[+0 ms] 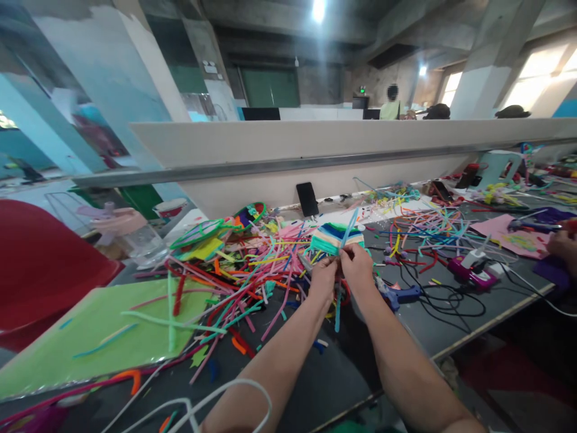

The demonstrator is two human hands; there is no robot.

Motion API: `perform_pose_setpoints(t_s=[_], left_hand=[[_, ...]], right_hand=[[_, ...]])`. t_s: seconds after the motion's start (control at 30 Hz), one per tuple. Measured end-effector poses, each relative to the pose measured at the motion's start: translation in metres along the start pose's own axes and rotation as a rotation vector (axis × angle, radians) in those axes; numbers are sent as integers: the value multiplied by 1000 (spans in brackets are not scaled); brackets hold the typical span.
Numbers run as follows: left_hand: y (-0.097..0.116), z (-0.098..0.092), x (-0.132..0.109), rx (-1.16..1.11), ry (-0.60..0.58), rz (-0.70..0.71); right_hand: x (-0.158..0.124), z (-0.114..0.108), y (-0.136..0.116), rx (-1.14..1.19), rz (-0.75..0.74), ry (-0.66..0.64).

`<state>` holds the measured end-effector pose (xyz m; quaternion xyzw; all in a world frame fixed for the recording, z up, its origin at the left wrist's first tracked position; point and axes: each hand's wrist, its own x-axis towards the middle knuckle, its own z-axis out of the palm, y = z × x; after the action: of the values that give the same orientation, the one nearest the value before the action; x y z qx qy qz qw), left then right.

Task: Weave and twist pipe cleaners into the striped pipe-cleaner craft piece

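My left hand and my right hand meet over the middle of the table, fingers pinched together. Between them runs a light blue pipe cleaner, its upper end pointing up and its lower end hanging below my fingers. A greyish pointed thing sticks out beside my left hand; I cannot make out what it is. Just behind my hands lies a striped piece in green, blue and cream, partly covered by them. Loose pink pipe cleaners are heaped to the left.
A blue glue gun lies right of my forearm, near black cables and a purple power strip. A phone leans at the back. A green sheet and a lidded jug are left. Another person's hand is far right.
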<state>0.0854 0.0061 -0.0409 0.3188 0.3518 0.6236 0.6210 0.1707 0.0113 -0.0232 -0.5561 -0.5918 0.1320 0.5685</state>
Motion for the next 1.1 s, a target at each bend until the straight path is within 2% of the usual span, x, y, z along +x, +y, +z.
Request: perform_pose_setpoints(t_s=[0.27,0.4,0.6,0.73,0.9,1.0,1.1], left_hand=[[-2,4,-6,99,44,100],[-3,4,-5,22,50,59],[-4,2,-3,-39,-39,12],[0,2,-2,-93,-47,35],[5,-3,2,-71,-148,-29],[4,-5,2,-57,-125,-60],[1,-6,3,-29,-94,-109]], right_hand=[[1,4,3,8,99,5],[0,3,3,-28,71,25],[0,-3,3,-41,130,41],[1,-4,4,129,148,64],[2,0,4,349,245,57],[3,2,7,366,286,48],[3,4,13,267,263,65]])
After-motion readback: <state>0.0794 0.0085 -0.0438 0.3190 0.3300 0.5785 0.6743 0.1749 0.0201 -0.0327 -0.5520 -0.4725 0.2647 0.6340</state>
